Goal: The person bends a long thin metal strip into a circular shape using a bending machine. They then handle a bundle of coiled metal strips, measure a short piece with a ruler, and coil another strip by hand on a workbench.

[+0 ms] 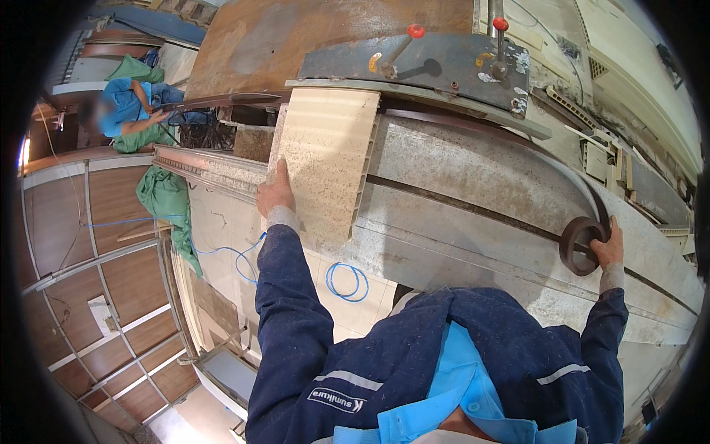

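A cream hollow-core panel (325, 159) lies flat across the grey metal machine table (444, 159), its far end against a long fence bar (436, 102). My left hand (276, 196) is closed at the panel's left edge, with one digit stretched forward along it; some of its fingers are hidden. Far to the right, my right hand (609, 248) grips a coil of brown edge strip (577, 244). From the coil, the strip curves away and back left along the fence toward the panel.
Behind the fence sits a dark metal plate (451, 66) with red-knobbed levers (416, 31). A brown sheet (251, 44) lies beyond. At the far left sits another person (129, 107) in blue. A blue hose (346, 283) coils below the table, and a green cloth (163, 194) hangs left.
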Available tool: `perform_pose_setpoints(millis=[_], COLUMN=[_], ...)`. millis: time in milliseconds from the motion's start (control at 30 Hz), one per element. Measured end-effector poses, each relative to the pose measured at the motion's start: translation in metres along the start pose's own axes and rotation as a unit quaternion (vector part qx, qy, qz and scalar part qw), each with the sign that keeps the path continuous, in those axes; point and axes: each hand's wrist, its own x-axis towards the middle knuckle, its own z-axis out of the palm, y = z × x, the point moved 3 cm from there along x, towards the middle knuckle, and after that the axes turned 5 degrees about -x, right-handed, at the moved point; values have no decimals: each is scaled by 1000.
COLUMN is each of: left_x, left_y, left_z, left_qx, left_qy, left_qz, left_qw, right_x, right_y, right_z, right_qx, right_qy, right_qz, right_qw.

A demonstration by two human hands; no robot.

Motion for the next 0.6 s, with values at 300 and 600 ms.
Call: perform_pose_setpoints(millis=[300, 600], left_x=[2, -2], left_y=[0, 1], left_z=[1, -1], left_qx=[-8, -18], left_qy=[-7, -4], left_qz=[-1, 2], left_qw=[1000, 1000], right_x=[-1, -2], right_y=[-1, -3], right_z=[0, -3], right_qx=[12, 9], right_qy=[-4, -15], right_qz=[17, 21], right_qw=[1000, 1000])
